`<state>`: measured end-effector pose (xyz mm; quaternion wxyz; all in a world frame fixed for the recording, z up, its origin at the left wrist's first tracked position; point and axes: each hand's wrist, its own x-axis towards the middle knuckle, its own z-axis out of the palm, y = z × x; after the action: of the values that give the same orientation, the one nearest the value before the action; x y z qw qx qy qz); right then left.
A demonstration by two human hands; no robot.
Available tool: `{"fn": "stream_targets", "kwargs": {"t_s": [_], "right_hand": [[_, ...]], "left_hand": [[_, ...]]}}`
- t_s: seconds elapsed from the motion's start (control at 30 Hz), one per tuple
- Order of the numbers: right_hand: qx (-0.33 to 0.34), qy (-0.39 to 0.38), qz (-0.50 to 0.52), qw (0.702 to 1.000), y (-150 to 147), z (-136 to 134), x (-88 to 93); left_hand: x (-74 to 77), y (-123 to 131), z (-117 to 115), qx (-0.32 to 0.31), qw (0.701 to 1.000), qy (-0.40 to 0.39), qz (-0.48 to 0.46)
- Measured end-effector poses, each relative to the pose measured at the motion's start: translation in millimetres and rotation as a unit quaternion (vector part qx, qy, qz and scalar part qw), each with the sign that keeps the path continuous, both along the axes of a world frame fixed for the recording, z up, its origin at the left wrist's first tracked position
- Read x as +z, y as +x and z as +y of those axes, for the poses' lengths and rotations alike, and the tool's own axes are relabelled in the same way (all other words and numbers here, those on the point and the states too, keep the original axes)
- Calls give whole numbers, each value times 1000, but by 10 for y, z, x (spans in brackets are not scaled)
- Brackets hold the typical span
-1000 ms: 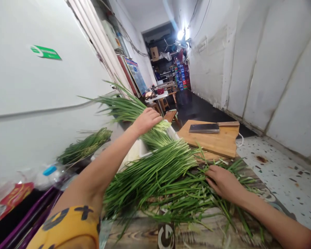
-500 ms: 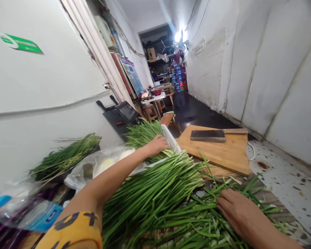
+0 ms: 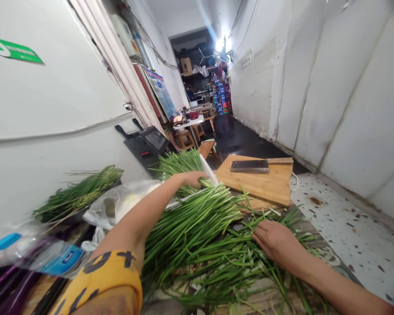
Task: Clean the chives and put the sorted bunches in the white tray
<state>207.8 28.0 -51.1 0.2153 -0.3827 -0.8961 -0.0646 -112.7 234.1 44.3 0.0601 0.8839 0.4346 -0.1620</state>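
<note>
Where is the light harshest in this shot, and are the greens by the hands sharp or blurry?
Head view: harshest at the far lamp, blown out to white, a pale streak above it; head view: the greens between left hand and right hand fairly clear, many blades distinct; head view: the plastic bottle at lower left looks softer.

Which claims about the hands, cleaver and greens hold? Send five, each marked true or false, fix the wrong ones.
1. The cleaver lies on the cutting board. True.
2. The left hand grips the cleaver. False: it is at the greens in the white bin.
3. The right hand is at the loose greens. True.
4. In the picture, the cutting board is left of the white bin. False: it is to the right.
5. The sleeve on the left arm is yellow with dark marks. True.
</note>
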Motion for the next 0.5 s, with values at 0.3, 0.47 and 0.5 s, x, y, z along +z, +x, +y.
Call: {"fn": "stream_targets", "kwargs": {"t_s": [0.3,0.47,0.5], "right_hand": [[47,35,30,998,-38,-116,208],[49,-25,-5,998,-74,-78,103],[53,-34,-8,998,-82,-69,86]], "left_hand": [[187,-179,-996,159,928,300,-156],[-175,-28,-1713,275,884,347,-151],[-249,49,-1785,285,882,343,-154]]}}
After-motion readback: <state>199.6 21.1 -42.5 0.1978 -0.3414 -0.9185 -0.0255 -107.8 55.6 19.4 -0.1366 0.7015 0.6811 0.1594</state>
